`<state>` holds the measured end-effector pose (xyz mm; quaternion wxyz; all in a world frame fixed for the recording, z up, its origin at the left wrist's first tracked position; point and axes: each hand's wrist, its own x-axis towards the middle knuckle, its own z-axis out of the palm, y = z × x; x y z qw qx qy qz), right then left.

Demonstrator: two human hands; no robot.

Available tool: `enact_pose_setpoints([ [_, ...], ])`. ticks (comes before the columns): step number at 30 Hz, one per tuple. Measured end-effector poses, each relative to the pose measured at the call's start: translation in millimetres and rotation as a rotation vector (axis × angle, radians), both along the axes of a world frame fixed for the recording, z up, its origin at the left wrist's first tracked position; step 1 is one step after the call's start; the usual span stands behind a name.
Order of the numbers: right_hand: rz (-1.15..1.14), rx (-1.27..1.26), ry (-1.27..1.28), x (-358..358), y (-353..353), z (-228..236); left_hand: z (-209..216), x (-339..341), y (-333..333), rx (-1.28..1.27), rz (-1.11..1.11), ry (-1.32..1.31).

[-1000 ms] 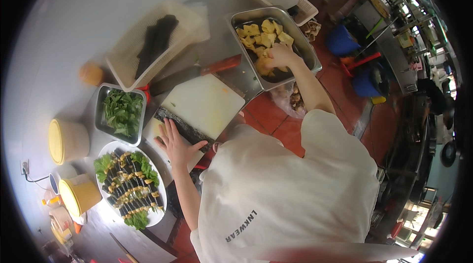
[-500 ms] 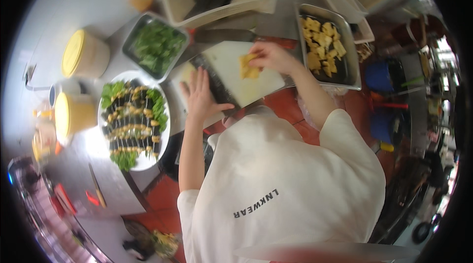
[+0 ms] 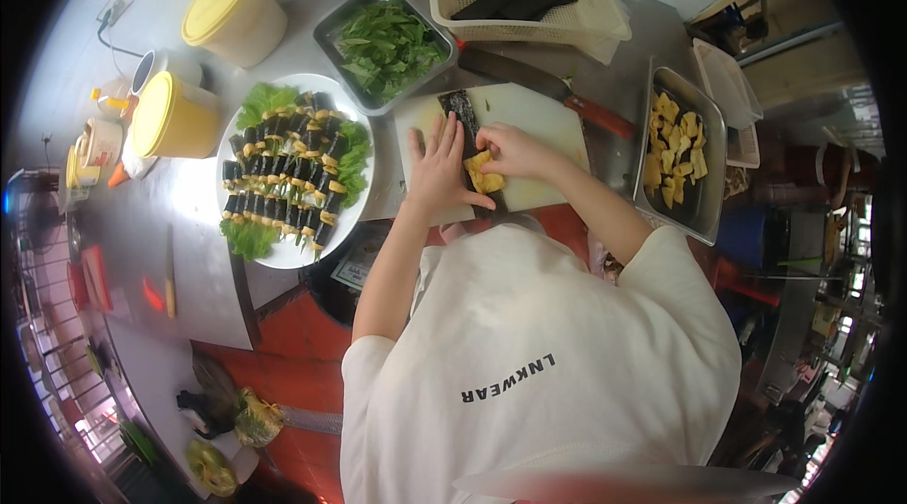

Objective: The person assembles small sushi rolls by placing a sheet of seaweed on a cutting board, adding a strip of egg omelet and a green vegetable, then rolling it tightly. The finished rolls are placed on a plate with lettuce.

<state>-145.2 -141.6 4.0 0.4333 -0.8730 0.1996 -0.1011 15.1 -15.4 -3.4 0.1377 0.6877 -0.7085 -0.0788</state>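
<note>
The person's right hand (image 3: 510, 151) pinches a yellow piece (image 3: 485, 177) against a dark strip (image 3: 458, 105), while the left hand (image 3: 437, 169) lies with fingers spread along the strip's left edge. Beneath is a white cutting board (image 3: 557, 140), with a knife (image 3: 520, 73) at its far side. A metal tray (image 3: 686, 224) of similar pieces stands right; left, a white plate (image 3: 355, 209) holds dark rolls (image 3: 274, 167) and lettuce (image 3: 267, 103).

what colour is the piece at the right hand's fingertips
The piece is golden yellow, best seen in the head view.
</note>
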Motion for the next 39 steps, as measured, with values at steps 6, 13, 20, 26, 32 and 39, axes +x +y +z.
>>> enact_pose_setpoints([
  [6,0.013,0.089,-0.165,64.5,-40.3,36.9,-9.5,1.6,4.3,-0.124,0.013,0.036],
  [13,-0.050,-0.258,-0.121,227.5,-66.0,12.0,-6.8,-1.2,0.6,-0.205,0.054,0.132],
  [20,-0.186,-0.389,0.038,266.0,-70.6,-10.2,-1.5,-3.5,2.8,-0.200,0.101,0.208],
  [26,-0.145,0.396,-0.205,239.3,-89.1,17.6,-7.3,-1.2,5.1,-0.249,0.135,0.291],
  [32,-0.167,0.661,-0.236,220.6,-91.4,39.6,-5.9,5.4,4.8,-0.339,0.207,0.558],
  [39,-0.064,0.966,-0.214,178.6,-55.4,64.6,2.5,30.8,-1.5,-0.738,0.708,1.461],
])
